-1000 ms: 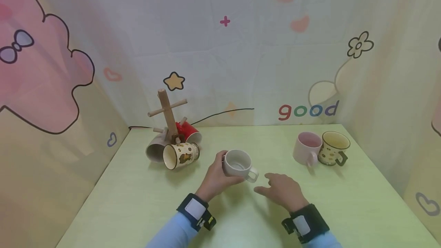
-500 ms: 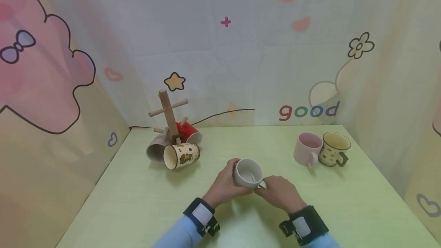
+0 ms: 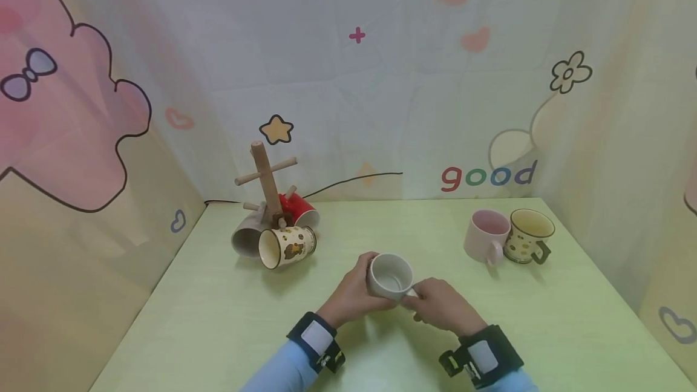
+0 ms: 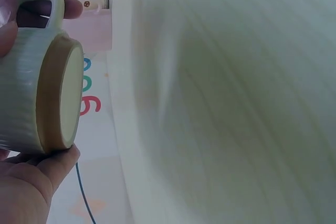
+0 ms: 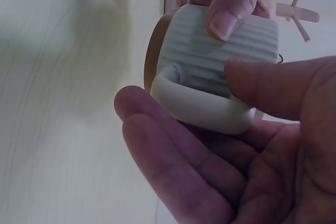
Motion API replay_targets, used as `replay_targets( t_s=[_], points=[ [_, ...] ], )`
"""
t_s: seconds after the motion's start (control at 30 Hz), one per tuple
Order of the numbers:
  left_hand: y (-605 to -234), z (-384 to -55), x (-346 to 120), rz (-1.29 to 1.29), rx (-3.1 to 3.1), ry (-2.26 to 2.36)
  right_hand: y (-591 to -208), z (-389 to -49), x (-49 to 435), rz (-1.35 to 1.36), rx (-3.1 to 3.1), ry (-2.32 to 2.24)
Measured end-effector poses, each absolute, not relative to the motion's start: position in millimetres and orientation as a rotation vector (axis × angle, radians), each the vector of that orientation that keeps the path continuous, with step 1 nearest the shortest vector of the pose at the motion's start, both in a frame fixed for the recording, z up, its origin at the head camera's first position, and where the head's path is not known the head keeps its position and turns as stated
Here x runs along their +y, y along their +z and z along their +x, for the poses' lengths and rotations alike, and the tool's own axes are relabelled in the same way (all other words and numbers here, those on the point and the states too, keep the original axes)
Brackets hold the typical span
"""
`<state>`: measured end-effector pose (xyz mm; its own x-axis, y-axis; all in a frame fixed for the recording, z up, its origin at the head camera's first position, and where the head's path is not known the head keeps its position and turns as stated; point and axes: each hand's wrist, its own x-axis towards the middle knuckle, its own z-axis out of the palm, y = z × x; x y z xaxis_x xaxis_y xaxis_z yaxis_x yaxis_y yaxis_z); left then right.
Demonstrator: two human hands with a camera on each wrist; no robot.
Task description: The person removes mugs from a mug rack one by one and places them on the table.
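Note:
A white ribbed mug (image 3: 389, 278) with a brown base band is held above the table, its opening facing up and toward the head camera. My left hand (image 3: 354, 295) grips the body of the mug from the left side, thumb across the near wall. From the right, my right hand (image 3: 443, 306) pinches the mug's handle (image 5: 202, 106), with the thumb on one side and the fingers beneath it. In the left wrist view the mug's pale underside (image 4: 72, 95) faces the table side.
At the back left a wooden mug tree (image 3: 267, 180) leans, with a grey mug (image 3: 247, 236), a red mug (image 3: 299, 207) and a patterned cream mug (image 3: 288, 245) on its lower pegs. A pink mug (image 3: 481, 241) and another patterned mug (image 3: 523, 241) stand upright at the back right of the table (image 3: 190, 331).
Both hands have come together: the left hand brought the white mug slightly right and nearer, and the right hand took hold of its handle. In the last half second little has moved.

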<state>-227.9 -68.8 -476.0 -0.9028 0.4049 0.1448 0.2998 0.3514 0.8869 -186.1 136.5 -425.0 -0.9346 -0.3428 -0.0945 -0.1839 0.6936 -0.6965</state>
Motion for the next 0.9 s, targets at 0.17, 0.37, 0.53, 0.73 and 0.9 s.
replay_targets(
  t_s=[0.17, 0.37, 0.53, 0.73, 0.9],
  points=[
    [-475.9, -227.8, -69.3, 0.648, 2.494, 1.579, -425.0, -185.3, 134.6, -0.383, 2.687, -1.095],
    [-475.5, -230.1, -69.7, 0.645, 2.506, 1.517, -426.1, -185.2, 132.3, -0.321, 2.738, -1.095],
    [-469.7, -232.3, -70.5, 0.635, 2.581, 1.415, -426.9, -186.2, 132.6, -0.330, 2.816, -1.050],
    [-456.5, -232.8, -74.0, 0.625, 2.731, 1.183, -427.2, -189.8, 135.7, -0.318, 2.888, -1.004],
    [-449.2, -231.9, -78.7, 0.653, 2.890, 0.903, -424.8, -195.4, 140.2, -0.274, 2.917, -0.986]
  ],
)
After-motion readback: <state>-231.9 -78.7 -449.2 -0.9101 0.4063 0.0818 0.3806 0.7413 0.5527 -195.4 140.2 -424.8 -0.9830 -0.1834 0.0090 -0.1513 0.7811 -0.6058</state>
